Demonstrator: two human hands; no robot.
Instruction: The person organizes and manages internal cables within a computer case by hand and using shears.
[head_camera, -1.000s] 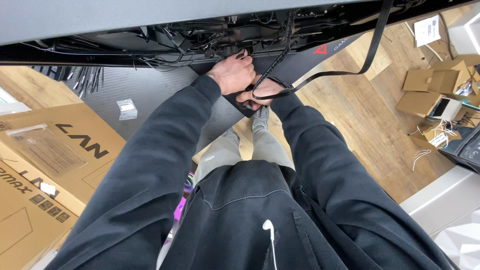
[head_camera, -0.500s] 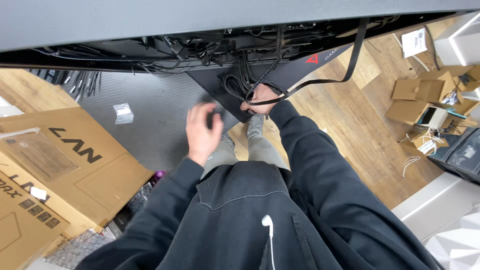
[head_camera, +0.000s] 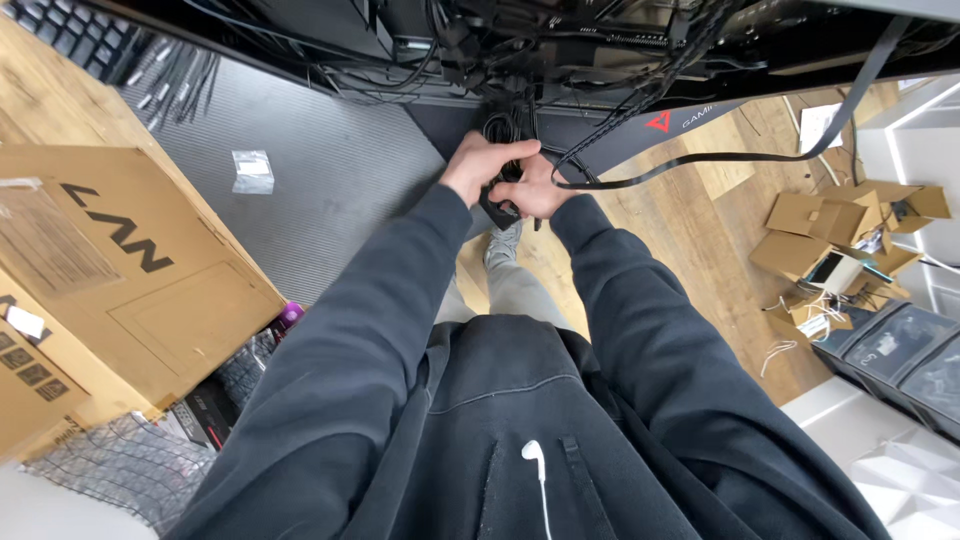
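The head view is showing a coiled bundle of black cable (head_camera: 503, 190) being gripped just below the dark underside of a desk (head_camera: 560, 40), where a tangle of other black wires is hanging. The left hand (head_camera: 482, 160) is curling over the top of the bundle with its fingers wrapped together around the loops, and the right hand (head_camera: 535, 190) is pinching the same bundle from the side, fingers closed on it; the two hands are touching each other. Judging by that grip, the person is gathering or tidying the cable under the desk, and the move to follow would call for keeping the loops tight while one hand frees itself to fasten or tuck them. A flat black strap (head_camera: 800, 150) is looping down from the desk, to the right of the hands. Below the desk, a grey ribbed mat (head_camera: 330, 190) is lying with a small clear plastic bag (head_camera: 252, 170) on it. Left of the mat, a large brown cardboard box (head_camera: 130, 270) is standing closed, so its contents cannot be told. Far right of the desk, on the wooden floor (head_camera: 680, 260), small open cardboard boxes (head_camera: 800, 225) are lying scattered near dark translucent plastic bins (head_camera: 890, 350), whose contents are too blurred to make out.
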